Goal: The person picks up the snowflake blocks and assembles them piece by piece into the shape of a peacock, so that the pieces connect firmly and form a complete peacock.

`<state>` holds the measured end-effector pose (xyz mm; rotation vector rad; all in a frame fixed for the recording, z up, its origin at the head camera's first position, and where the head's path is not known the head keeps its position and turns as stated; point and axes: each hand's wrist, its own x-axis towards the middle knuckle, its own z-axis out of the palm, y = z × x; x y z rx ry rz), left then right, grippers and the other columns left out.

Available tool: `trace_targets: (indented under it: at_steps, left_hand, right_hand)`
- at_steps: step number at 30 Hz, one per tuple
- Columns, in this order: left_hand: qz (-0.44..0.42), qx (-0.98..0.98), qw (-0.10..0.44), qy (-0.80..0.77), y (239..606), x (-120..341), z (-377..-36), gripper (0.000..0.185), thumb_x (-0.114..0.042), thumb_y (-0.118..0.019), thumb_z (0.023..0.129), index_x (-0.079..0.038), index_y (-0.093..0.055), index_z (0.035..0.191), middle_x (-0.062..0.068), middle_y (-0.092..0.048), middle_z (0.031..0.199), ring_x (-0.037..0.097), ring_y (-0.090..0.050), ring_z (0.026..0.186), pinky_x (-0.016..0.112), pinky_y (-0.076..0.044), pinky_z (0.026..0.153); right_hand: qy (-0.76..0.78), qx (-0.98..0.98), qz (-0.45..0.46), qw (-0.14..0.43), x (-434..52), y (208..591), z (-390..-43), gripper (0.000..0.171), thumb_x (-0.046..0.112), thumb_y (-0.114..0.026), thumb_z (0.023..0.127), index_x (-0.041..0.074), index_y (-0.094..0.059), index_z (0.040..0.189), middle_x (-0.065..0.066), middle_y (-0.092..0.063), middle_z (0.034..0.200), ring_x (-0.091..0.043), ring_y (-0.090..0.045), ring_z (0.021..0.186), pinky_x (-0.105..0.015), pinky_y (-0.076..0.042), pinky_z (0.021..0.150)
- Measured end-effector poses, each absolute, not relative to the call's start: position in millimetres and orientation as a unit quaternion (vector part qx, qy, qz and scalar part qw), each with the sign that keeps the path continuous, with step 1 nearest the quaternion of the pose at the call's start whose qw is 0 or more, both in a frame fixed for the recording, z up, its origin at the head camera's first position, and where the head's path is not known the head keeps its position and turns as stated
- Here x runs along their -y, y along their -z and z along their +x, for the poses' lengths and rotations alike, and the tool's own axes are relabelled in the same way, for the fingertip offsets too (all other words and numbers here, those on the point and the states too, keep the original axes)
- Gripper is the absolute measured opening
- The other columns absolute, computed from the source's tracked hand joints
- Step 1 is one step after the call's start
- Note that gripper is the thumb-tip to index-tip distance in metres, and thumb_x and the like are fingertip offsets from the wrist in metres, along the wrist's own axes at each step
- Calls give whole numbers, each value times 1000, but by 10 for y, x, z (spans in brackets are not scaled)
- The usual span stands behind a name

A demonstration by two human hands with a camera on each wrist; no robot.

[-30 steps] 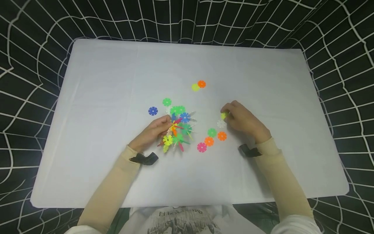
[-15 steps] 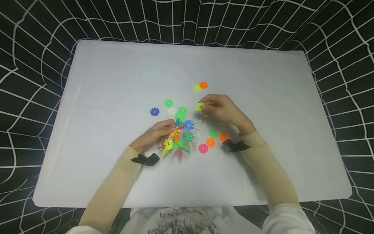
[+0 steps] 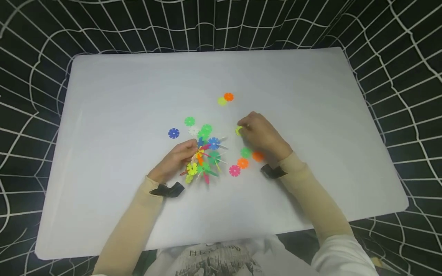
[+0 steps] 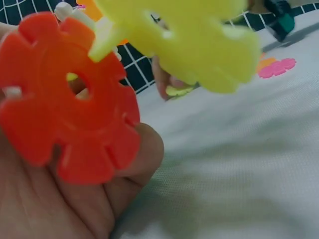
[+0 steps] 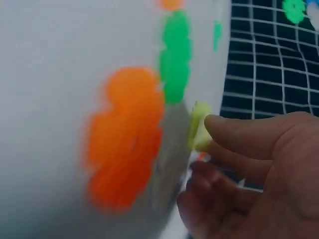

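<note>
My left hand [image 3: 177, 158] grips a cluster of interlocked notched plastic building discs [image 3: 203, 167] in many colours, left of the table's middle. Close up in the left wrist view, a red disc [image 4: 75, 119] of the cluster lies against the fingers, with a yellow one [image 4: 199, 45] projecting beside it. My right hand [image 3: 264, 135] pinches a single yellow building disc [image 3: 238, 130] between thumb and fingers, to the right of the cluster and apart from it. Seen from the right wrist, that yellow disc [image 5: 199, 124] stands nearly edge-on at the thumb tip.
Loose discs lie on the white table [image 3: 114, 96]: pink [image 3: 235, 170], orange [image 3: 243, 163] and green [image 3: 246, 152] in front of my right hand, blue [image 3: 173, 133] at left. Another orange disc [image 3: 228, 96] lies farther back beside a yellow one. Netting [image 3: 221, 27] surrounds the table.
My right hand has lifted the yellow disc from the right and carried it left toward the cluster, then drawn slightly back. My left hand keeps hold of the cluster. The head view has shifted a little.
</note>
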<state>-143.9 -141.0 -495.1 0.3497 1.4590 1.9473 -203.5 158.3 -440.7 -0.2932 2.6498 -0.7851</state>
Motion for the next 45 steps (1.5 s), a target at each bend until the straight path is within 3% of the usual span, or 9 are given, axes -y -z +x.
trace_targets:
  at_steps: [5, 8, 11, 16, 22, 27, 33, 39, 45]
  left_hand:
    - [102, -571, 293, -760, 4962, 1568, -1392, 22, -20, -40, 108, -12, -38, 88, -4, -27, 67, 11, -36, 54, 21, -35, 39]
    - [80, -586, 274, -758, 4969, 1620, -1371, 23, -23, -41, 108, -12, -38, 88, -5, -27, 68, 12, -34, 56, 22, -35, 40]
    - [73, -599, 266, -752, 4988, 1642, -1369, 22, -23, -41, 108, -13, -39, 88, -5, -29, 68, 12, -33, 60, 22, -35, 49]
    - [82, -621, 265, -734, 4991, 1645, -1401, 20, -22, -43, 107, -13, -44, 89, -4, -32, 68, 13, -36, 65, 23, -36, 60]
    - [96, -624, 258, -731, 4988, 1575, -1457, 19, -17, -42, 107, -13, -46, 88, -4, -33, 68, 12, -35, 62, 22, -35, 58]
    - [107, -614, 254, -740, 4991, 1475, -1490, 21, -18, -42, 107, -13, -46, 87, -5, -33, 69, 10, -34, 62, 20, -35, 59]
    - [110, -619, 229, -743, 4984, 1431, -1486, 23, -16, -40, 107, -11, -43, 85, -5, -33, 68, 8, -38, 63, 19, -35, 57]
    - [110, -622, 227, -741, 4962, 1417, -1463, 23, -17, -39, 107, -10, -42, 85, -5, -31, 66, 8, -38, 62, 19, -33, 56]
    - [105, -627, 218, -740, 4917, 1428, -1453, 22, -16, -39, 106, -11, -42, 85, -5, -31, 66, 8, -37, 62, 19, -32, 56]
  right_hand:
    - [295, -942, -69, 144, -1684, 4267, -1838, 44, 29, -54, 102, 6, -56, 140, -13, -61, 128, -29, -59, 109, -46, -52, 92]
    - [310, -936, -59, 156, -1837, 4264, -1678, 43, 32, -52, 104, 6, -56, 139, -15, -65, 122, -30, -63, 105, -48, -53, 90]
    - [321, -927, -57, 186, -1947, 4365, -1610, 41, 31, -52, 105, 5, -58, 136, -18, -66, 126, -33, -62, 111, -51, -52, 97]
    - [327, -923, -92, 184, -1839, 4480, -1778, 35, 24, -54, 104, 4, -63, 131, -16, -64, 133, -34, -59, 124, -52, -46, 109]
    - [234, -942, -176, 165, -1426, 4502, -2135, 38, 22, -62, 100, 5, -61, 134, -13, -61, 122, -29, -59, 108, -45, -53, 96]
    - [191, -948, -162, 197, -1377, 4500, -2221, 29, 14, -68, 95, 3, -62, 122, -11, -59, 111, -27, -56, 99, -41, -54, 91]
    - [314, -912, -179, 193, -1334, 4312, -2296, 9, 12, -67, 96, 7, -62, 102, -10, -62, 96, -25, -56, 94, -37, -48, 83]
    - [410, -862, -231, 190, -1119, 4154, -2244, 7, 11, -68, 96, 8, -64, 101, -8, -66, 99, -22, -61, 99, -38, -54, 92]
    - [427, -850, -243, 191, -1012, 4108, -2192, 5, 11, -70, 94, 10, -68, 99, -5, -69, 97, -19, -63, 95, -41, -58, 94]
